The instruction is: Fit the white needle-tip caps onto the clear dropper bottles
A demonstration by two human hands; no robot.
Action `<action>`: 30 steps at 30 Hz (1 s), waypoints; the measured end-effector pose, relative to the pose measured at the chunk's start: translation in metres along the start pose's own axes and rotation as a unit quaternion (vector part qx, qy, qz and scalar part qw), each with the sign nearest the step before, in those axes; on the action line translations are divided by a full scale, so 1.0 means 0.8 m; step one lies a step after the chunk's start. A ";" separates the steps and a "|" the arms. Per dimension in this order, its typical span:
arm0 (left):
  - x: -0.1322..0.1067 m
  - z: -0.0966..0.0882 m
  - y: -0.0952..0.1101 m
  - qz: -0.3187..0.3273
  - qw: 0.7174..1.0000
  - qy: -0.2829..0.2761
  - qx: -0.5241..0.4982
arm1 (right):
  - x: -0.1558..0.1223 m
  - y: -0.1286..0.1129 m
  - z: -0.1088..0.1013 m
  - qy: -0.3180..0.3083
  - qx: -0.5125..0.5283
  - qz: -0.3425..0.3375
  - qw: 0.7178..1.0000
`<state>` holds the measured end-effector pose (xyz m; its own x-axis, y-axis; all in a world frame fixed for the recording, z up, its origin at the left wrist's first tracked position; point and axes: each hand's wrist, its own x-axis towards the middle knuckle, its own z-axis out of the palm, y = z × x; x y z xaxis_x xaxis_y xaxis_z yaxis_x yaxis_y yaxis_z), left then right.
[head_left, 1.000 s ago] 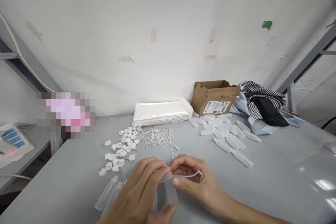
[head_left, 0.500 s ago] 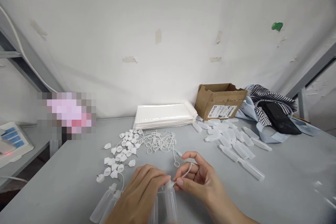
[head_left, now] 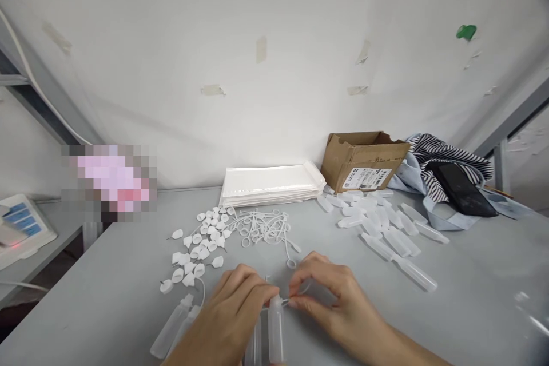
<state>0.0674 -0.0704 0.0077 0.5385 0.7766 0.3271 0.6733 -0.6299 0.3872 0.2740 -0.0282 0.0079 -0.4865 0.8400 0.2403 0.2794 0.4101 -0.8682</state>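
Note:
My left hand (head_left: 227, 314) grips a translucent squeeze bottle (head_left: 277, 333) at its neck and holds it upright at the front of the table. Pinched in my right hand (head_left: 337, 300) is a thin white ring strap (head_left: 285, 302) that reaches the bottle's neck; part of it curls behind the fingers. Whether its ring goes round the neck I cannot tell. A second bottle (head_left: 254, 343) stands beside the first, partly hidden by my left hand. To the left, further bottles (head_left: 174, 326) lean under my left wrist, one with a strap.
White needle-tipped caps (head_left: 201, 246) lie loose at the left, beside a tangle of ring straps (head_left: 261, 227). More bottles (head_left: 377, 220) are heaped at the right before a cardboard box (head_left: 364, 161). White padded envelopes (head_left: 272, 182) lie by the wall. A dark phone-like object (head_left: 463, 189) rests on striped cloth.
My right hand's fingers have closed in and turned downward over the strap by the bottle neck. The left hand keeps its grip. The view has shifted slightly.

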 end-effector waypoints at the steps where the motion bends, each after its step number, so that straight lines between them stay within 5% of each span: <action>1: -0.001 0.000 0.000 0.003 1.000 -0.002 0.003 | -0.001 0.001 0.000 -0.003 -0.031 -0.039 0.999; 9: 0.002 -0.006 0.001 -0.004 1.000 -0.020 0.018 | -0.003 -0.008 0.001 -0.018 -0.261 -0.218 0.940; 19: -0.001 0.005 -0.011 0.043 0.992 0.033 0.111 | -0.004 0.017 0.023 0.046 -0.289 -0.269 0.918; 30: 0.002 -0.009 -0.012 0.013 0.990 -0.080 0.119 | -0.005 0.024 0.033 0.031 -0.320 -0.263 0.910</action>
<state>0.0581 -0.0630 0.0107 0.6176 0.7641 0.1862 0.7484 -0.6437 0.1596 0.2597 -0.0330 -0.0210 -0.6504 0.4772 0.5910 0.4551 0.8677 -0.1998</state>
